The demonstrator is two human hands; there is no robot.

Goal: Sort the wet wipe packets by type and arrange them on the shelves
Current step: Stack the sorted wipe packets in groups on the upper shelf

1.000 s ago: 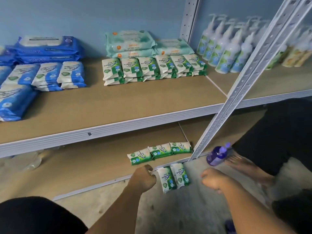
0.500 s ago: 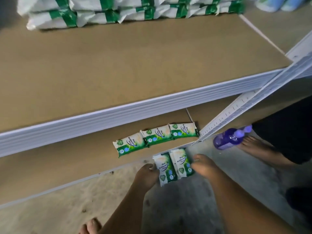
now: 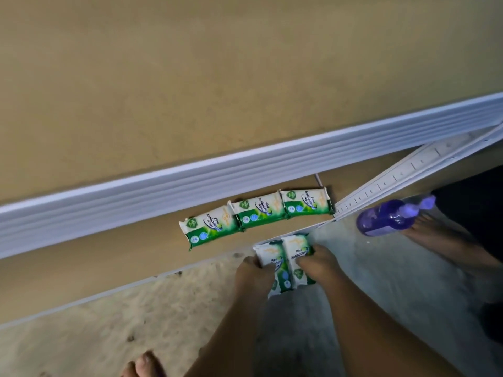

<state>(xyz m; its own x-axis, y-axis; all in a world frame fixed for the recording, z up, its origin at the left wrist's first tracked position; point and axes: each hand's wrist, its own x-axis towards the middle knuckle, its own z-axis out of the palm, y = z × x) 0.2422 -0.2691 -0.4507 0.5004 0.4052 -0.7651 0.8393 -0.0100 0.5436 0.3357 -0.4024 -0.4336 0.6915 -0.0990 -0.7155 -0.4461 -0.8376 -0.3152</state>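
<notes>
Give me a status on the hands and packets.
Left hand grips left packet, right hand grips right packet. Three matching packets rowed on bottom shelf. Purple bottle beside post.

I count five green-and-white wipe packets (image 3: 258, 210): three in a row on the lower shelf (image 3: 109, 257), two held by the left hand (image 3: 253, 273) and right hand (image 3: 318, 263). One purple bottle (image 3: 386, 217).

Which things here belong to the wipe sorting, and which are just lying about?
Job:
left hand, gripping left packet
right hand, gripping right packet
packet row on lower shelf
upper shelf

Lying about:
purple bottle, right of the post
</notes>
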